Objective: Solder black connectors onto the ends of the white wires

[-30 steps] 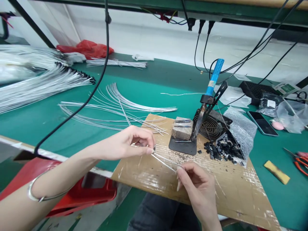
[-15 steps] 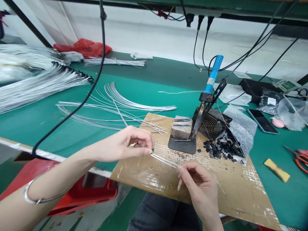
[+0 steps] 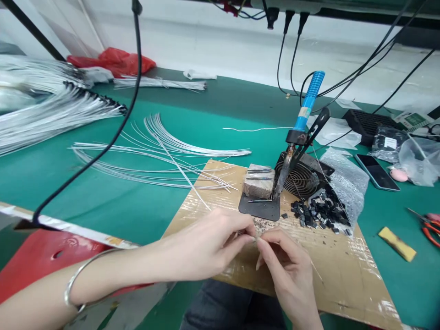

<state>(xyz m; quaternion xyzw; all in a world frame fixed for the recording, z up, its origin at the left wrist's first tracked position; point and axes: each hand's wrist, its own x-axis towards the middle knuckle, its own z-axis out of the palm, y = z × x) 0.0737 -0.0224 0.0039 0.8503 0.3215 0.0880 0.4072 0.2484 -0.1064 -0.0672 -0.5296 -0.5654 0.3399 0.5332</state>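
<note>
My left hand (image 3: 228, 243) is closed in a pinch, its fingertips meeting those of my right hand (image 3: 287, 263) above the cardboard sheet (image 3: 337, 270). Between them the thin white wires are mostly covered by the fingers. A pale strand (image 3: 197, 192) runs from the wire pile down to the back of my left hand. Just behind the hands, a blue-handled soldering iron (image 3: 309, 101) leans in its stand, beside a block (image 3: 258, 185) with metal tips lying on it. Small black pieces (image 3: 314, 213) are heaped to the right.
Loose white wires (image 3: 165, 151) spread over the green table; thicker bundles (image 3: 51, 119) lie at the left. A black cable (image 3: 135, 91) hangs in front. To the right are a phone (image 3: 377, 172), a yellow sponge (image 3: 397, 244) and orange-handled pliers (image 3: 431, 229). A round fan grille (image 3: 299, 176) sits behind the iron.
My left hand has slid right along the wires until its fingertips reach my right hand's. The wire span between the hands is now covered. My right hand has hardly moved.
</note>
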